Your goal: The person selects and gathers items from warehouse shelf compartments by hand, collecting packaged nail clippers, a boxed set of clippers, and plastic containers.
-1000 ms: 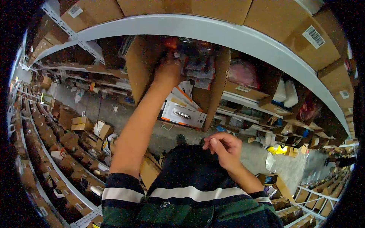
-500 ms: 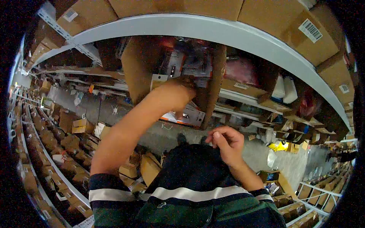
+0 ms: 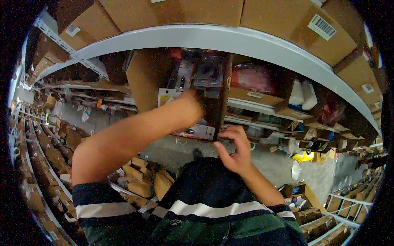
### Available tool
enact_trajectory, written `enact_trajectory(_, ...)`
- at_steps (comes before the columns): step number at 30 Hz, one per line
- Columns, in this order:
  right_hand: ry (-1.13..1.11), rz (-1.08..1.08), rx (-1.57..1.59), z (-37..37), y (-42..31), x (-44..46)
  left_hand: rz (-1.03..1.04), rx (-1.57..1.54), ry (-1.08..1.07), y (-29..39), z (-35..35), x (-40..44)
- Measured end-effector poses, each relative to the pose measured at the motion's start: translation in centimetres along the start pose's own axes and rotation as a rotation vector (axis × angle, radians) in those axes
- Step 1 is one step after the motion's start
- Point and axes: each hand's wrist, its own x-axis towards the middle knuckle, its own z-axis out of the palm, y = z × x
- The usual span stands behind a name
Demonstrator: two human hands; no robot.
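Under a white metal shelf beam [image 3: 197,36], an open brown cardboard box [image 3: 143,78] juts nearward, presumably for reach, white packaged cards [image 3: 203,132] inside near the left hand [image 3: 188,108], its grip hidden, while the half-open, empty right hand [image 3: 237,151] perhaps steadies its near right corner.

Looks dim o/all, grainy w/ colour noise in black corners. Bends shelf beam [image 3: 197,37] hard, fisheye-style. Goes v. bright at far L edge, shadowy inside carton [image 3: 144,78], blurred at left hand [image 3: 190,108].

Barcode label [image 3: 322,27] on upper carton [image 3: 283,26], print illegible, crocodile-like emblem [image 3: 175,222] on shirt [image 3: 197,226]
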Motion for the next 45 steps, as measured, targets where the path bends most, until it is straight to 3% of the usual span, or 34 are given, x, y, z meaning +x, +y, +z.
enact_trajectory(5,0.018,-0.022,0.044,0.1,0.7,0.1,-0.023,0.185,-0.056,0.9,-3.8,-3.3)
enact_trajectory(8,-0.008,-0.001,0.060,-0.1,0.8,0.2,-0.074,0.031,-0.083,0.6,-4.4,-4.5)
enact_trajectory(11,-0.019,-0.014,0.074,-0.1,1.0,0.2,-0.172,-0.043,-0.267,0.6,-5.8,-6.2)
enact_trajectory(13,-0.044,-0.009,0.077,-0.4,0.6,0.4,-0.168,-0.053,0.267,0.5,-6.0,-8.9)
enact_trajectory(14,-0.046,-0.003,0.082,-0.4,0.6,0.5,-0.167,-0.057,0.261,0.7,-6.7,-10.1)
enact_trajectory(16,-0.063,-0.043,0.074,-0.5,0.7,0.7,-0.299,-0.072,0.486,1.3,-8.3,-12.7)
enact_trajectory(19,-0.071,-0.098,0.091,-1.0,1.0,0.1,-0.390,-0.068,0.461,2.0,-9.5,-16.8)
enact_trajectory(20,-0.074,-0.095,0.095,-1.3,0.9,-0.3,-0.521,-0.177,0.570,2.4,-9.4,-18.3)
enact_trajectory(22,-0.178,-0.151,0.258,-1.9,0.0,-0.7,-0.560,-0.765,1.079,4.5,-3.0,-20.1)
enact_trajectory(24,-0.536,0.040,0.473,-1.4,-1.8,-0.3,-0.673,-1.067,1.194,8.2,0.0,-19.3)
enact_trajectory(26,-0.544,0.139,0.829,0.4,-3.3,0.2,-0.782,-1.045,0.846,11.3,-4.2,-16.1)
enact_trajectory(27,-0.555,0.137,0.830,1.0,-3.4,-0.1,-0.658,-1.214,0.771,12.2,-2.6,-14.6)
enact_trajectory(29,-0.410,0.292,1.180,1.9,-3.2,-0.8,-0.649,-1.088,0.816,13.9,-2.4,-11.4)
enact_trajectory(30,-0.428,0.434,1.070,1.1,-2.7,-0.8,-0.586,-1.207,0.779,14.7,-1.9,-10.7)
enact_trajectory(32,-0.424,0.531,1.062,0.2,-2.3,-1.2,-0.619,-1.108,0.724,15.8,-2.7,-9.6)
enact_trajectory(36,-0.452,0.616,0.913,-1.4,-0.8,-4.1,-0.641,-0.959,0.659,16.3,-3.6,-8.8)
enact_trajectory(38,-0.344,0.688,0.944,-1.8,-1.4,-4.0,-0.621,-0.786,0.713,16.1,-3.8,-8.2)
enact_trajectory(40,-0.249,0.681,0.945,-2.2,-0.9,-5.2,-0.606,-0.843,0.703,16.3,-4.3,-7.7)
enact_trajectory(42,-0.154,0.655,0.901,-2.3,-0.1,-6.2,-0.522,-0.690,0.681,16.7,-4.9,-7.1)
enact_trajectory(43,-0.153,0.655,0.902,-2.8,-0.3,-6.5,-0.473,-0.741,0.764,16.7,-5.0,-6.8)
enact_trajectory(44,-0.056,0.790,0.960,-3.5,-1.0,-6.6,-0.474,-0.741,0.763,16.3,-5.2,-7.0)
enact_trajectory(45,0.043,0.926,1.014,-4.1,-1.4,-6.8,-0.340,-0.863,0.863,15.3,-5.5,-7.5)
